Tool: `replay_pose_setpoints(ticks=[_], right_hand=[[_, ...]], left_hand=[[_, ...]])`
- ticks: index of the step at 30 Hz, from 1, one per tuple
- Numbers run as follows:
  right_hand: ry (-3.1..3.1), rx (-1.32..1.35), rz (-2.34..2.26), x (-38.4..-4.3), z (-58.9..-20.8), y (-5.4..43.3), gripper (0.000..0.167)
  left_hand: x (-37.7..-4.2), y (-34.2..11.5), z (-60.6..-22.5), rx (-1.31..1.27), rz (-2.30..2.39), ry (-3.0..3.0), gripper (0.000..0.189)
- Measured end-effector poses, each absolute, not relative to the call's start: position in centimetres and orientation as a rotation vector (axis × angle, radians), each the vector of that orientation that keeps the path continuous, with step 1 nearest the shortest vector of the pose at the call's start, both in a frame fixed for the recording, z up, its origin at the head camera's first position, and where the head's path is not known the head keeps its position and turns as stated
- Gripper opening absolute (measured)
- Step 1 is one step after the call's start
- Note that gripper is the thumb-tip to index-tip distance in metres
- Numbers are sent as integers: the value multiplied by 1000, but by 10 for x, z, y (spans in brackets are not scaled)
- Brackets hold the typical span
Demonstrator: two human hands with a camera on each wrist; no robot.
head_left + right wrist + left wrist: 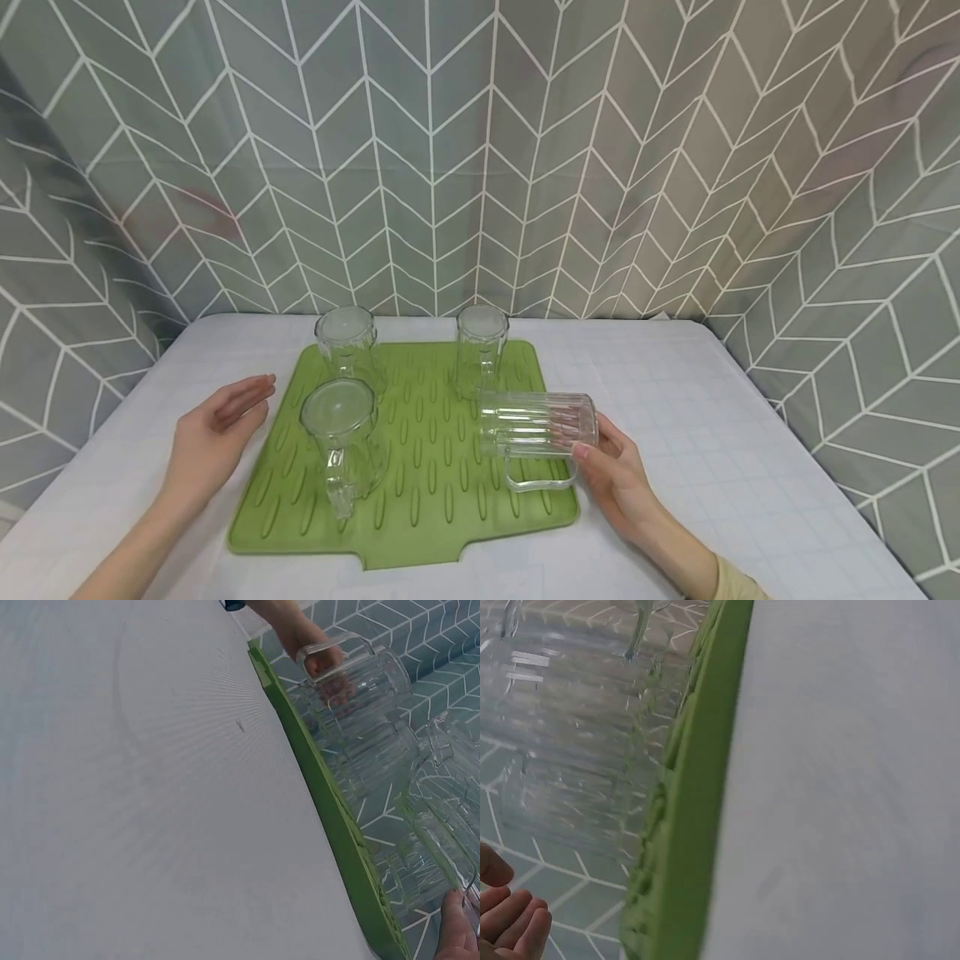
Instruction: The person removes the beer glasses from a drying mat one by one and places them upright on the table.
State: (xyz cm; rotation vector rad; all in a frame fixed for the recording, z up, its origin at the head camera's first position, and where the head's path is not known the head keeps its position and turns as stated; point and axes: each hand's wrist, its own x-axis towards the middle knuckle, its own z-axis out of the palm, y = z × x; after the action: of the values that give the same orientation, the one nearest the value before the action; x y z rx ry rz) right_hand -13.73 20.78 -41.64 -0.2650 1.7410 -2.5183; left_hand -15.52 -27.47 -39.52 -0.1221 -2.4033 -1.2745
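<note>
On its side over the right part of the green drying mat (435,533), a ribbed clear glass mug (525,425) is held by my right hand (618,479). The thumb and fingers grip its right end, and its handle points toward me. Three other glass mugs stand on end on the mat: one at the back right (482,354), one at the back left (347,342) and one at the front left (341,425). My left hand (217,437) hovers beside the mat's left edge, fingers extended and holding nothing. It also shows in the left wrist view.
A white cloth covers the table (675,400) around the mat. Grey curtains (465,167) with a white chevron pattern hang behind the table and along both sides. The standing mugs at the left lie between my hands.
</note>
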Motion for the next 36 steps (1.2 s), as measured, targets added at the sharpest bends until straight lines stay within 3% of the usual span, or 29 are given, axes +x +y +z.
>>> replay_pose_setpoints(ticks=[14, 36], right_hand=[[1748, -251, -2503, -138, -416, 203, 53], [1748, -253, -2507, -137, -418, 203, 64]], left_hand=[[-135, -244, -350, -224, -1330, -2281, 33], [-129, -209, -328, -466, -1358, -2156, 39]])
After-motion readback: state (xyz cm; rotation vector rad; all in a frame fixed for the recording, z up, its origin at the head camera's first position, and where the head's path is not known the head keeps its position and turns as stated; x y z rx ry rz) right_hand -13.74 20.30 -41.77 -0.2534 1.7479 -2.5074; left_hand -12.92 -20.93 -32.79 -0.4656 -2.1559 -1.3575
